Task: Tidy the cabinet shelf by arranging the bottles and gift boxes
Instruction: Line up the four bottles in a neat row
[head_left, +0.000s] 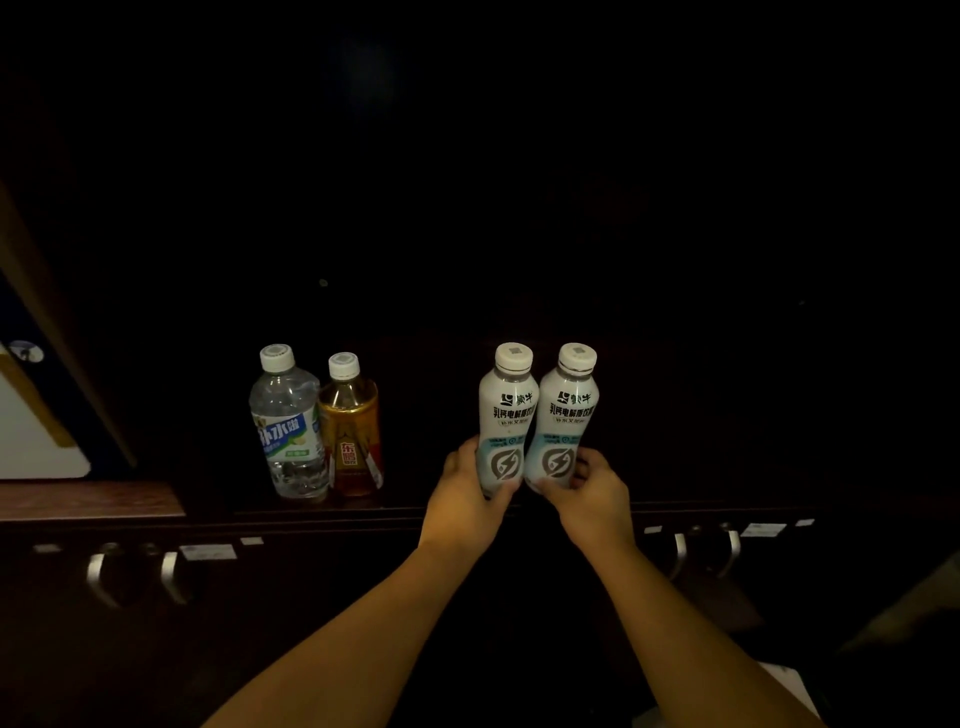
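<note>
Two identical white drink bottles stand upright side by side, touching, at the front of the dark cabinet shelf (311, 512). My left hand (467, 488) grips the base of the left white bottle (508, 410). My right hand (592, 488) grips the base of the right white bottle (569, 410). Further left on the same shelf stand a clear water bottle (288, 426) with a blue and green label and an amber tea bottle (353, 431), close together. No gift boxes are visible in the dark.
The cabinet interior behind the bottles is nearly black. Below the shelf are drawer fronts with metal handles at the left (98, 577) and right (678, 553). A lighter wooden ledge (88, 499) and a white panel (36, 436) lie at the far left.
</note>
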